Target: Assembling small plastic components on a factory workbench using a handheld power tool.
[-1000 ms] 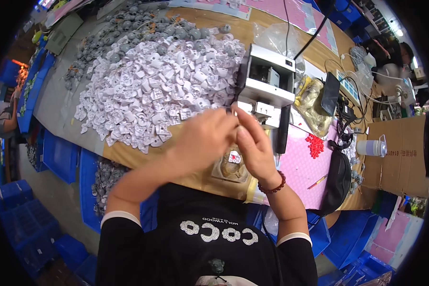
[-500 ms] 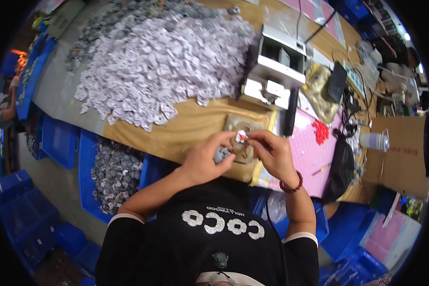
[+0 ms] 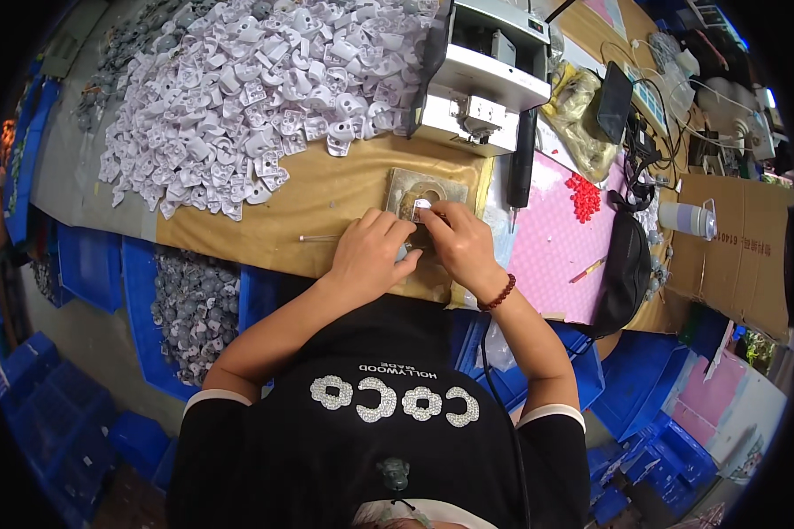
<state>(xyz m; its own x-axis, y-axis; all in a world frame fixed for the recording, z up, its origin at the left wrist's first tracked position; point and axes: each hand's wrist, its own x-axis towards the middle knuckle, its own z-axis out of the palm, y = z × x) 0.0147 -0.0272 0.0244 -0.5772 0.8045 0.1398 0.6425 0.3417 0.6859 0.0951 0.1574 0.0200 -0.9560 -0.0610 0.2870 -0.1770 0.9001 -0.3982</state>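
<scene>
My left hand [image 3: 370, 251] is closed, its fingers curled around a small grey plastic part [image 3: 403, 253] that mostly hides behind the thumb and fingers. With thumb and fingertips together, my right hand [image 3: 461, 249] pinches a small white plastic piece [image 3: 421, 208]. That piece is at the recess of a square metal fixture plate [image 3: 402, 181], which lies on the brown table cover. Both hands are close together over the plate's near side. A thin rod with a pale end [image 3: 316, 238] sticks out to the left of my left hand; whether it is held or lying cannot be told.
A large heap of white plastic parts [image 3: 238, 106] covers the table's far left. A white machine [image 3: 485, 75] stands beyond the plate. Small red pieces [image 3: 583, 196] lie on a pink sheet [image 3: 560, 256] at right. A blue bin of grey parts [image 3: 138, 304] stands below the table's left edge.
My right hand has brought the small white piece, with red on it, down to the plate. My left hand has turned more palm-down, still around the grey part. The whole view has shifted slightly.
</scene>
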